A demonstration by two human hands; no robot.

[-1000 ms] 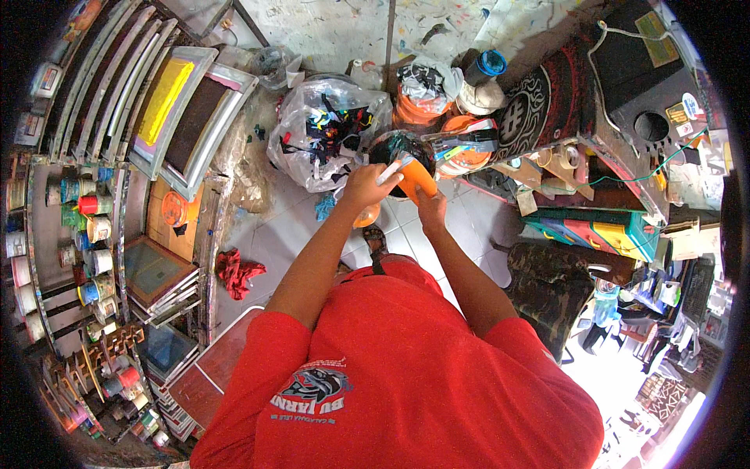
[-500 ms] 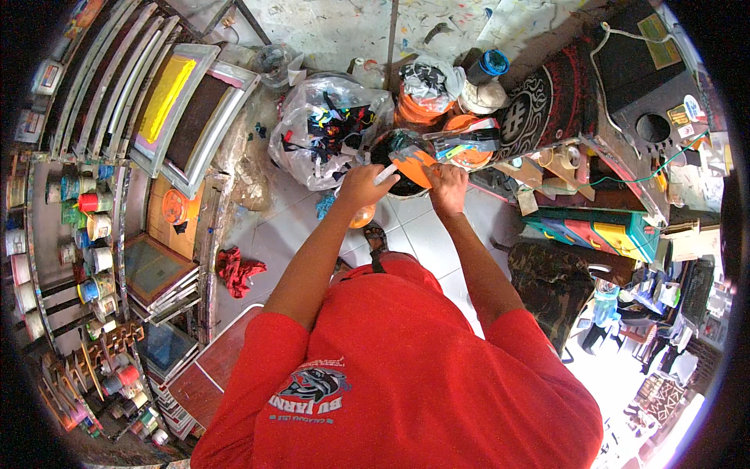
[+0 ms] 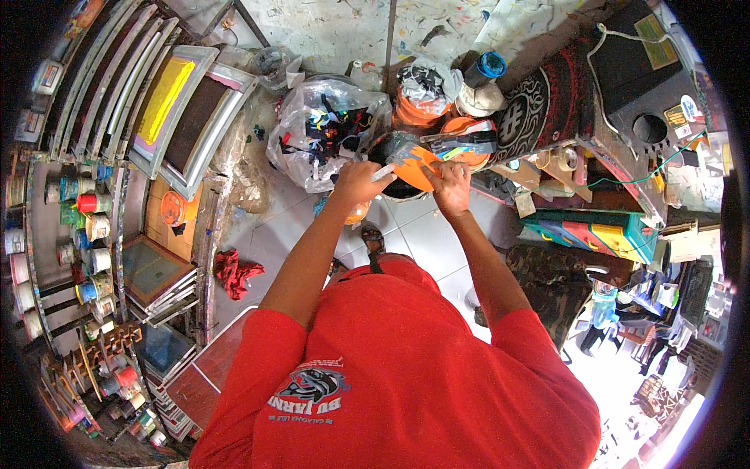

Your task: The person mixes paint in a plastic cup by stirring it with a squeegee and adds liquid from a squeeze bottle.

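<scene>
Both my hands are held out together above a dark bucket (image 3: 401,190). In my left hand (image 3: 361,186) is a pale, narrow flat strip (image 3: 383,173), gripped with the fingers closed. Its end reaches toward an orange flat piece (image 3: 409,169), which looks like a plastic lid or sheet. My right hand (image 3: 451,190) pinches that piece by its right edge. Dark grey matter shows beside the orange piece, over the bucket's opening. Whether the strip touches the orange surface I cannot tell. The hands hide part of the bucket's rim.
Left of the bucket sits a clear plastic bag (image 3: 291,160) of dark scraps. Behind are orange buckets (image 3: 418,111) and a blue-rimmed container (image 3: 491,64). Framed screens (image 3: 187,125) lean at left above a red cloth (image 3: 237,273). A cluttered bench (image 3: 629,168) stands right.
The orange piece has turned slightly, and more of its orange surface shows. My left hand with the strip has shifted a little to the right, and my right fingers have changed position.
</scene>
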